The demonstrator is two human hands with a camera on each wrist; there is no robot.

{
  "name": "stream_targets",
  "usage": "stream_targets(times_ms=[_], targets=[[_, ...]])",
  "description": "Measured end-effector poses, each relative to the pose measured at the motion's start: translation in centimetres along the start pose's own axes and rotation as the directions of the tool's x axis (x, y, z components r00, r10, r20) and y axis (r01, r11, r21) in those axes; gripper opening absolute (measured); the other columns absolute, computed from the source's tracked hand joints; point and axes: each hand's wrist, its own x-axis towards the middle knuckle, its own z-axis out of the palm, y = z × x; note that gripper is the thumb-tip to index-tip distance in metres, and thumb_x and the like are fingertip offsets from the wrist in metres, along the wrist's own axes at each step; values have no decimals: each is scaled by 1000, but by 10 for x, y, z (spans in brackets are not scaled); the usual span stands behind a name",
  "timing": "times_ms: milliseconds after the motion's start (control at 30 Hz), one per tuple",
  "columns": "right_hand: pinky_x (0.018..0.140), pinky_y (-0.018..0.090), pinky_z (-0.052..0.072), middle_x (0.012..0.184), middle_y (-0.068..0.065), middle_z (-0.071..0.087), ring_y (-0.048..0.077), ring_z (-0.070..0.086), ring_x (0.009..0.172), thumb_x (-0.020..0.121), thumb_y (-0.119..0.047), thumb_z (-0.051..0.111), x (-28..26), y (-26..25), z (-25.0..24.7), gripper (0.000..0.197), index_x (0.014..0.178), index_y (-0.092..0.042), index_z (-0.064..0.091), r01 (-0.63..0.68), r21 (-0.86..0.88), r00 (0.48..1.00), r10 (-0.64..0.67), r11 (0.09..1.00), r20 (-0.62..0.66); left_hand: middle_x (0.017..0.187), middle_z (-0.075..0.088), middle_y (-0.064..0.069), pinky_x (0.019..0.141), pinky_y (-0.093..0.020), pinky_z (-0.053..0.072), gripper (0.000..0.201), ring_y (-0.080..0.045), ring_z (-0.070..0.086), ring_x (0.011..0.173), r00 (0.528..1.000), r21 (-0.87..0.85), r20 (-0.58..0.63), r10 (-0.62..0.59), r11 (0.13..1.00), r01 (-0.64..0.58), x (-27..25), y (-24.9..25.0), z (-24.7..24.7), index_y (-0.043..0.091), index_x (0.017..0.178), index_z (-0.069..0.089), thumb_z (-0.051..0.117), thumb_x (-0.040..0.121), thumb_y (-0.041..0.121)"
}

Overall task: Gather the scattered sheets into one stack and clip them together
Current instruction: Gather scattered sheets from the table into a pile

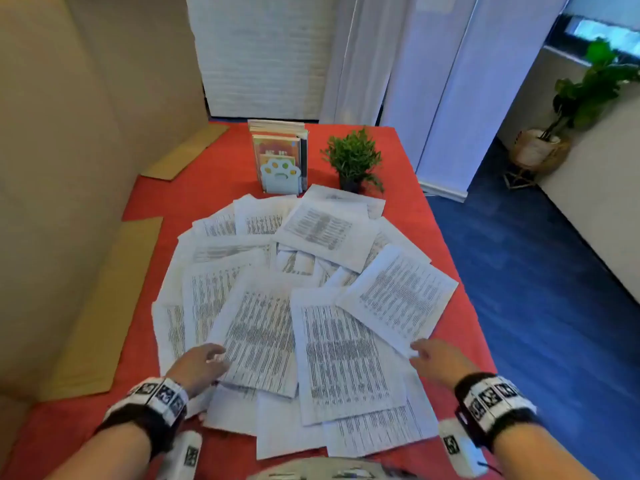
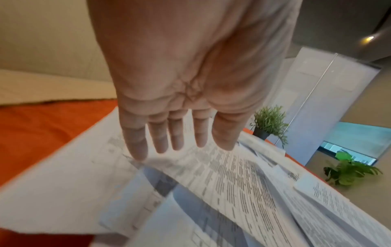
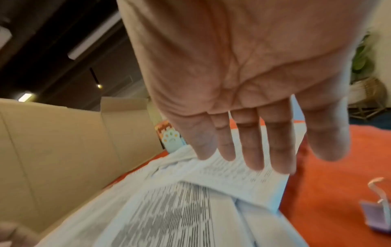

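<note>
A red cloth [image 1: 426, 216] covers the table, with tall cardboard panels [image 1: 69, 168] walling its left side and flat cardboard pieces [image 1: 114, 306] lying along that edge. Beyond the far edge hang pale curtains [image 1: 415, 81], and blue carpet [image 1: 536, 289] runs off to the right toward a leafy floor plant [image 1: 588, 95] in a woven basket. At the back of the table a clear holder of books [image 1: 280, 154] stands behind a pale blue paw-shaped bookend [image 1: 280, 176], and just right of it sits a small green plant in a dark pot [image 1: 353, 161]; the farthest sheets reach the feet of both. The printed sheets [image 1: 329, 341] lie fanned and overlapping across the middle and near half of the table, thin white paper dense with dark lines of text, corners pointing every way. The left hand [image 1: 199, 367] rests on the pile's near left edge, fingers [image 2: 137, 142] straight and spread, gripping nothing. The right hand [image 1: 440, 358] touches the near right edge, fingers [image 3: 251, 147] likewise straight and slack. A lilac binder clip [image 3: 374, 215] with silver handles sits on the cloth to the right of the paper, apart from it.
</note>
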Motion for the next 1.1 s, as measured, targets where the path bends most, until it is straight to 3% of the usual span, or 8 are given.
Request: stream_targets(times_ms=[133, 333, 500, 767, 833, 900, 1000, 1100], targets=[[100, 39, 37, 140, 9, 41, 31, 41, 131, 86, -46, 41, 22, -18, 13, 29, 108, -40, 59, 48, -89, 997, -43, 995, 62, 139, 48, -14, 101, -36, 42, 43, -30, 51, 121, 994, 41, -68, -91, 995, 94, 21, 14, 15, 17, 123, 58, 62, 82, 31], [116, 50, 22, 160, -2, 3, 27, 10, 146, 93, -32, 45, 43, -35, 34, 42, 135, -28, 47, 112, -351, 993, -89, 930, 81, 143, 30, -13, 107, -43, 35, 58, -36, 36, 128, 969, 275, -193, -153, 940, 203, 28, 13, 34, 26, 125, 49, 70, 73, 40], [112, 42, 33, 157, -3, 19, 21, 33, 138, 92, -16, 42, 44, -42, 35, 58, 147, -12, 26, 187, -226, 982, -189, 956, 11, 140, 34, -9, 102, -51, 41, 85, -36, 43, 125, 971, 309, -142, -193, 923, 228, 29, 6, 34, 33, 129, 41, 77, 53, 44], [97, 34, 44, 124, 1, 60, 22, 57, 112, 91, -31, 42, -10, -46, 63, 35, 111, -15, 66, 541, -140, 821, -485, 829, 300, 117, 61, -18, 88, -36, 47, 38, -32, 58, 102, 969, -20, -200, -147, 989, 146, 15, -12, 42, 10, 111, 60, 69, 74, 10], [91, 29, 44, 113, -2, 62, 18, 58, 106, 91, -37, 46, -17, -42, 62, 30, 106, -19, 66, 459, -16, 841, -429, 888, 331, 104, 63, -19, 71, -33, 50, 52, -31, 60, 84, 979, -83, -155, -136, 989, 124, 12, -14, 43, 14, 121, 51, 61, 73, -3], [89, 28, 42, 107, -5, 58, 17, 57, 103, 92, -34, 50, -13, -35, 59, 20, 104, -25, 64, 340, 110, 927, -353, 934, 128, 98, 61, -19, 60, -30, 46, 75, -30, 59, 72, 985, -122, -102, -135, 985, 123, 10, -11, 44, 21, 137, 31, 56, 72, -5], [99, 34, 41, 127, 6, 48, 26, 50, 118, 89, -26, 55, 8, -25, 55, 37, 126, -21, 53, 42, 171, 980, -7, 984, -196, 126, 53, -16, 85, -36, 47, 89, -34, 58, 100, 976, -221, -150, -160, 967, 125, 6, -3, 45, 19, 147, 11, 63, 77, 9], [102, 42, 41, 141, 15, 31, 36, 43, 125, 86, -26, 57, 22, -25, 58, 66, 144, -17, 28, -233, 250, 965, 255, 940, -61, 138, 49, -17, 100, -44, 43, 75, -37, 54, 117, 954, -289, -225, -198, 949, 128, 8, 5, 44, 12, 145, 22, 64, 83, 21]])
